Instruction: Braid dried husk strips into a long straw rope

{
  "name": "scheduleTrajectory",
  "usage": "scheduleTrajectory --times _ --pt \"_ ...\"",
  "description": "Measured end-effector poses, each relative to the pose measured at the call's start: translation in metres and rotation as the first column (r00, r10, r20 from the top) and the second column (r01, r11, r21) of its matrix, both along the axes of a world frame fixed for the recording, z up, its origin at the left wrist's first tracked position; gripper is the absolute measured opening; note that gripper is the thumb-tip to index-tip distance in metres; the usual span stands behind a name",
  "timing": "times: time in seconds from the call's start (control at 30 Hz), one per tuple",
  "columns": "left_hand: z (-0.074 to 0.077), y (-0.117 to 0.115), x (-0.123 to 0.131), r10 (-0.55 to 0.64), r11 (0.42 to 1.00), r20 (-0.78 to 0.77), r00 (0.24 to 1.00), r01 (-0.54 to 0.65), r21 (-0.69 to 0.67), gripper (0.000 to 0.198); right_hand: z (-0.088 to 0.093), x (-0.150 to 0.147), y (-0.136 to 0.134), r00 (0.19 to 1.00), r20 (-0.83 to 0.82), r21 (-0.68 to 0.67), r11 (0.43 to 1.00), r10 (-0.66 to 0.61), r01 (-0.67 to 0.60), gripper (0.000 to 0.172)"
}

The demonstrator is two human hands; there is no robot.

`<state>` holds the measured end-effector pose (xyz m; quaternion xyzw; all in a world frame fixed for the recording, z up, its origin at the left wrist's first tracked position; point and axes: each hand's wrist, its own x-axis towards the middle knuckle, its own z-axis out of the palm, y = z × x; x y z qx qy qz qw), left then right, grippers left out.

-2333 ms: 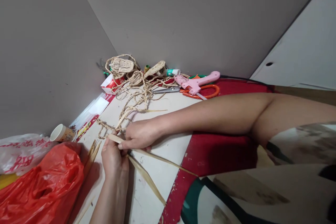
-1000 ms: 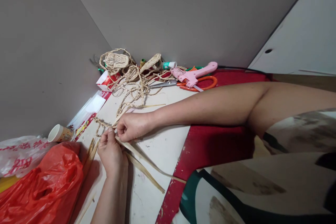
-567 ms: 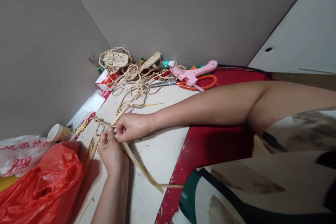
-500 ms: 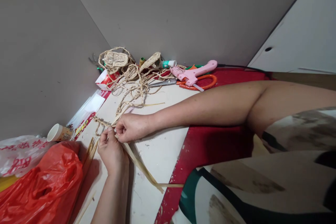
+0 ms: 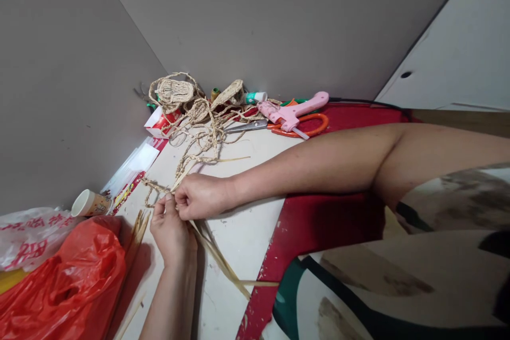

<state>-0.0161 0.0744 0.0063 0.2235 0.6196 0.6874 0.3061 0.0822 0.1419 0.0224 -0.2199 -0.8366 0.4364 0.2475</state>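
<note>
Pale straw strips (image 5: 222,261) swung together, seemingly pinched by left hand (image 5: 170,229) and right hand (image 5: 204,196); near-left red bag (image 5: 69,281) hid its contents.

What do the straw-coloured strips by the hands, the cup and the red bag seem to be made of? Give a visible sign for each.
Strips: probably dried plant fibre, matt; long, flat and straw-coloured.
Cup: likely paper, fairly smooth; its wall looks thin and printed, though plastic is possible.
Red bag: apparently thin plastic, glossy; its crinkles catch bright highlights.
</note>
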Motion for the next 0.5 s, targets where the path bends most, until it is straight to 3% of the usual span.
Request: scheduleTrajectory --times 0.1,0.17,0.27,0.37,0.43,0.5 --pt "0.003 -0.002 0.0 -0.026 0.999 0.019 0.999 0.027 -0.033 0.021 0.004 0.002 0.004 0.995 0.005 0.018 0.995 -0.1 0.1 0.014" --pt "0.004 -0.002 0.001 -0.054 0.998 0.037 0.998 0.055 -0.008 0.024 0.01 0.003 0.007 0.984 -0.098 -0.005 0.989 -0.146 0.147 0.012" --pt "0.004 -0.002 0.002 -0.074 0.997 0.062 0.995 0.074 0.01 0.028 0.025 0.005 0.012 0.932 -0.327 -0.207 0.974 -0.156 0.091 0.011" --pt "0.003 -0.001 0.003 -0.064 0.998 0.065 0.996 0.064 0.0 0.028 0.05 0.016 0.021 0.889 -0.42 -0.476 0.878 -0.181 -0.046 0.015" --pt "0.002 -0.001 0.003 -0.058 0.998 0.06 0.997 0.058 -0.005 0.027 0.074 0.031 0.027 0.846 -0.467 -0.51 0.86 -0.258 -0.019 0.02" --pt "0.002 -0.001 0.003 -0.053 0.998 0.056 0.997 0.054 -0.01 0.027 0.099 0.05 0.033 0.727 -0.572 -0.47 0.878 -0.38 0.089 0.026"
